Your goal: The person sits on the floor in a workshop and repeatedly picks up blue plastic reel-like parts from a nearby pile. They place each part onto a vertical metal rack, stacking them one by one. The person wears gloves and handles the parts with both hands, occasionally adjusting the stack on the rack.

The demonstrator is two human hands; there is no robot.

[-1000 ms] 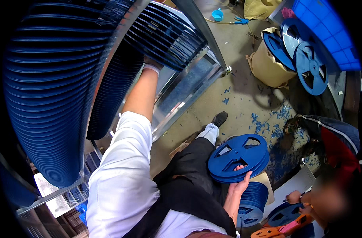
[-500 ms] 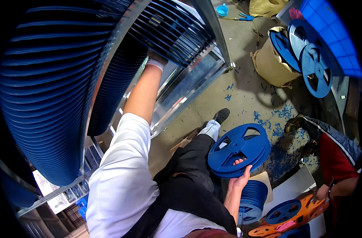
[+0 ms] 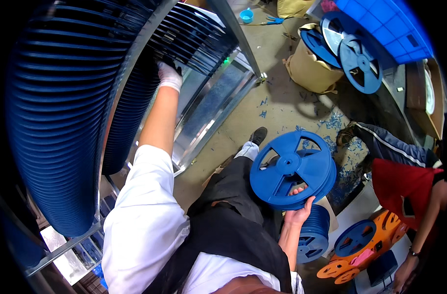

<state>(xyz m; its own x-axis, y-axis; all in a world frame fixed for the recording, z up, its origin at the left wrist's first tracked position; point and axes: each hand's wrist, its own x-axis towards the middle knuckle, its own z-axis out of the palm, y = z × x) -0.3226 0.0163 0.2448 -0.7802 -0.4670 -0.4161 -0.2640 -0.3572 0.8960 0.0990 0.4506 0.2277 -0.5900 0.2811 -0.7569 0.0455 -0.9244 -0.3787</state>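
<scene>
My right hand (image 3: 298, 213), bare, grips a small stack of blue plastic reels (image 3: 288, 165) at the near rim, its fingers reaching into a cut-out. The stack is tilted, with the top reel's hub and openings facing up. My left hand (image 3: 169, 76) wears a white glove with dark fingers and reaches into a metal rack (image 3: 243, 44). It is beside the long rows of upright blue reels (image 3: 130, 105) and just below another row of blue reels (image 3: 194, 39). Its fingertips are lost against the dark reels, so a grasp cannot be made out.
More blue reels (image 3: 313, 232) are stacked by my right forearm. Orange reels (image 3: 380, 230) lie beyond, near a co-worker in red (image 3: 397, 188). A tan sack (image 3: 311, 68) holds reels at the far right. Blue scraps (image 3: 333, 122) litter the floor, and a blue crate (image 3: 390, 27) stands behind.
My view has shifted right. The reels in my right hand have come up and tip more face-on. More of my left glove shows at the rack. The co-worker's arm has moved lower.
</scene>
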